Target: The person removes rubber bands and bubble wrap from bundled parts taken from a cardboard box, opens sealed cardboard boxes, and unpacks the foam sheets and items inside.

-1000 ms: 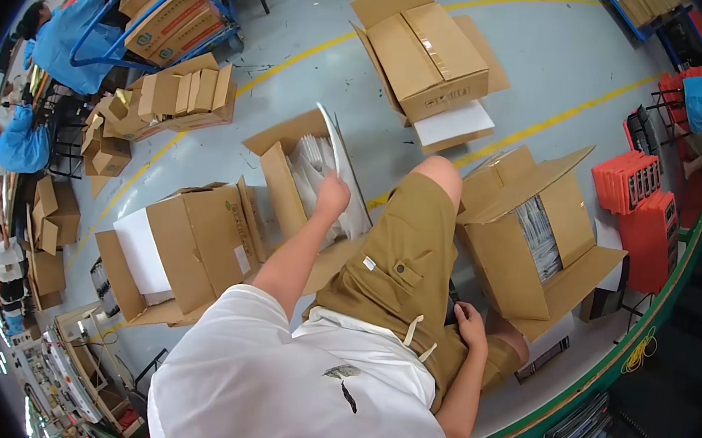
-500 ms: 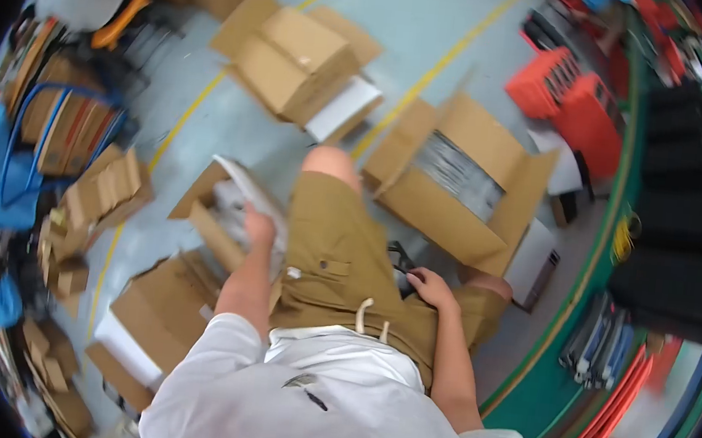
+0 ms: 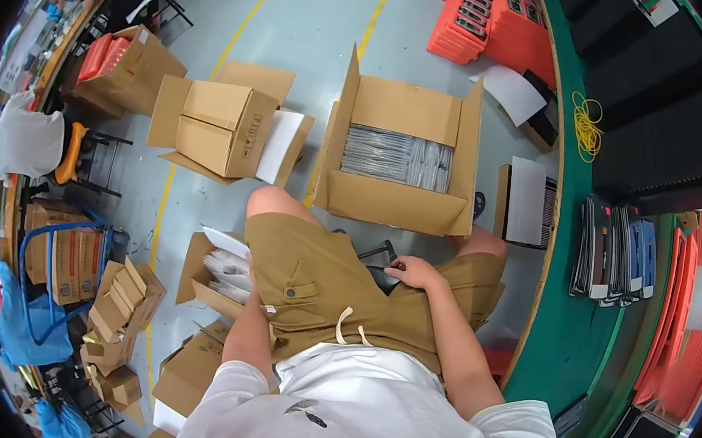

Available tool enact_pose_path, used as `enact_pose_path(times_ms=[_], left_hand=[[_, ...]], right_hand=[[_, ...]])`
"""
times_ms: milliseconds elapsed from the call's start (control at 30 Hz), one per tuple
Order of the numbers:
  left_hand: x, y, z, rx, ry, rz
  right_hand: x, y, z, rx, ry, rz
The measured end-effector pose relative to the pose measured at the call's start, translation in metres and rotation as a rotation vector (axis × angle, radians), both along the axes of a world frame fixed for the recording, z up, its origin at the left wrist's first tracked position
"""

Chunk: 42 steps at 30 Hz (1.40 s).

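Observation:
My left forearm (image 3: 251, 328) reaches down beside my left thigh, and its hand is mostly hidden behind the leg, next to an open carton (image 3: 194, 267) of white wrapped items (image 3: 227, 273). Between my thighs, my right hand (image 3: 410, 271) has its fingers curled at a dark object (image 3: 381, 278), partly hidden; what they hold is unclear. In front of my knees stands a large open carton (image 3: 395, 205) packed with rows of clear-wrapped flat items (image 3: 382, 154).
Another carton (image 3: 212, 121) with raised flaps is ahead to the left. Red trays (image 3: 463, 23) are stacked beyond the large carton. A green bench (image 3: 573, 240) runs along the right. People sit at the left, one in white (image 3: 27, 137). A blue trolley (image 3: 46, 228) holds boxes.
The view has swung right, so the large carton now lies straight ahead. My left hand, earlier visible at the small carton's white sheet, is now mostly hidden. My right hand stays between my thighs.

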<state>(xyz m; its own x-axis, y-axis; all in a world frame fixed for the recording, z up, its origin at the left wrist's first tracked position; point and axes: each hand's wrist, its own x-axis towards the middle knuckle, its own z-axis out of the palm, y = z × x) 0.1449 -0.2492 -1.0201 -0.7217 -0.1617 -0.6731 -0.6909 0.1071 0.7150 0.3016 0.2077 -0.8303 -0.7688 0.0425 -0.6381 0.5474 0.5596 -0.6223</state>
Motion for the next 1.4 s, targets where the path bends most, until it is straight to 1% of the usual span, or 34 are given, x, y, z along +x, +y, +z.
enact_pose_path(times_ms=[33, 133, 167, 200, 233, 267, 300, 333, 367, 400, 433, 500, 533, 567, 600, 633, 700, 733, 767, 800, 833, 900, 967, 1000, 1033, 1067, 1100, 1167, 1200, 1233, 1300, 1333, 1367, 1400], left_hand=[[0.0, -0.001, 0.008, -0.113, 0.033, -0.022], [0.002, -0.027, 0.008, -0.517, 0.132, -0.079], [0.004, -0.04, 0.002, -0.571, 0.156, -0.061], [0.005, -0.056, -0.007, -0.581, 0.172, -0.031], [0.012, -0.05, 0.025, -0.577, 0.154, -0.009], [0.017, -0.041, 0.061, -0.5, 0.117, 0.041], [0.019, -0.021, 0.111, -0.419, 0.078, 0.094], [0.019, -0.011, 0.145, -0.355, 0.055, 0.151], [0.016, -0.005, 0.172, -0.305, 0.062, 0.212], [0.012, -0.006, 0.183, -0.256, 0.08, 0.273], [0.007, -0.007, 0.186, -0.204, 0.097, 0.335], [-0.02, -0.031, 0.181, -0.241, 0.306, 0.206], [-0.03, -0.011, 0.209, -0.244, 0.43, 0.145], [-0.046, 0.019, 0.25, -0.249, 0.551, 0.085], [-0.064, 0.038, 0.266, -0.245, 0.687, 0.008], [-0.082, 0.057, 0.281, -0.241, 0.82, -0.071], [-0.103, 0.124, 0.332, -0.171, 0.928, -0.187], [-0.11, 0.155, 0.352, -0.228, 0.974, -0.338], [-0.113, 0.183, 0.37, -0.283, 1.015, -0.492], [-0.11, 0.214, 0.392, -0.258, 1.026, -0.609], [-0.105, 0.243, 0.406, -0.231, 1.038, -0.726], [-0.096, 0.283, 0.406, -0.221, 0.987, -0.981], [-0.084, 0.304, 0.382, -0.248, 1.043, -1.18], [-0.075, 0.308, 0.367, -0.242, 1.039, -1.18], [-0.062, 0.307, 0.348, -0.315, 0.902, -1.302], [-0.047, 0.304, 0.329, -0.388, 0.757, -1.418], [-0.026, 0.296, 0.307, -0.386, 0.751, -1.42], [0.012, 0.279, 0.267, -0.672, 0.687, -1.654], [0.023, 0.274, 0.257, -0.674, 0.676, -1.655], [0.032, 0.269, 0.248, -0.711, 0.796, -1.577], [0.042, 0.265, 0.239, -0.779, 1.043, -1.399], [0.043, 0.265, 0.242, -0.782, 1.037, -1.399], [0.042, 0.268, 0.248, -0.75, 0.966, -1.411], [0.038, 0.271, 0.254, -0.719, 0.898, -1.416]], right_hand=[[0.001, 0.003, -0.003, 0.001, 0.003, -0.004], [0.003, 0.003, -0.012, 0.007, 0.066, -0.018], [0.002, 0.003, -0.012, 0.002, 0.069, -0.026], [0.0, 0.004, -0.011, -0.002, 0.043, -0.038], [-0.001, 0.006, -0.01, -0.006, 0.016, -0.051], [-0.002, 0.006, -0.01, -0.009, -0.013, -0.062], [-0.001, 0.007, -0.01, -0.012, -0.015, -0.069], [-0.001, 0.006, -0.011, -0.014, 0.004, -0.081], [-0.003, 0.006, -0.011, -0.015, 0.024, -0.093], [-0.005, 0.006, -0.011, -0.015, 0.044, -0.104], [-0.01, 0.006, 0.001, -0.013, 0.045, -0.106], [-0.029, 0.002, 0.061, -0.062, 0.175, -0.018], [-0.045, 0.0, 0.1, -0.212, 0.333, -0.13], [-0.063, -0.001, 0.136, -0.365, 0.487, -0.24], [-0.081, 0.001, 0.158, -0.221, 0.66, -0.282], [-0.099, 0.009, 0.169, -0.073, 0.829, -0.322], [-0.131, 0.039, 0.149, 0.378, 1.027, -0.247], [-0.141, 0.053, 0.125, 0.376, 1.02, -0.246], [-0.147, 0.066, 0.094, 0.322, 0.754, -0.21], [-0.149, 0.073, 0.079, 0.268, 0.49, -0.172], [-0.145, 0.071, 0.087, 0.269, 0.488, -0.173], [-0.13, 0.059, 0.121, -0.251, -0.143, -0.04], [-0.106, 0.029, 0.133, -0.075, -0.118, 0.203], [-0.091, 0.014, 0.109, -0.039, -0.037, 0.238], [-0.079, 0.004, 0.082, -0.002, 0.043, 0.275], [-0.073, 0.0, 0.073, -0.002, 0.037, 0.275], [-0.067, -0.005, 0.065, -0.016, 0.039, 0.237], [-0.064, -0.012, 0.055, -0.046, 0.046, 0.168], [-0.077, -0.01, 0.066, -0.106, -0.209, 0.173], [-0.099, -0.004, 0.078, -0.165, -0.464, 0.174], [-0.136, 0.009, 0.052, -0.008, -0.421, 0.172], [-0.146, 0.009, 0.02, 0.259, -0.087, 0.064], [-0.149, 0.004, -0.009, 0.515, 0.249, -0.042], [-0.148, -0.002, -0.017, 0.509, 0.25, -0.031]])
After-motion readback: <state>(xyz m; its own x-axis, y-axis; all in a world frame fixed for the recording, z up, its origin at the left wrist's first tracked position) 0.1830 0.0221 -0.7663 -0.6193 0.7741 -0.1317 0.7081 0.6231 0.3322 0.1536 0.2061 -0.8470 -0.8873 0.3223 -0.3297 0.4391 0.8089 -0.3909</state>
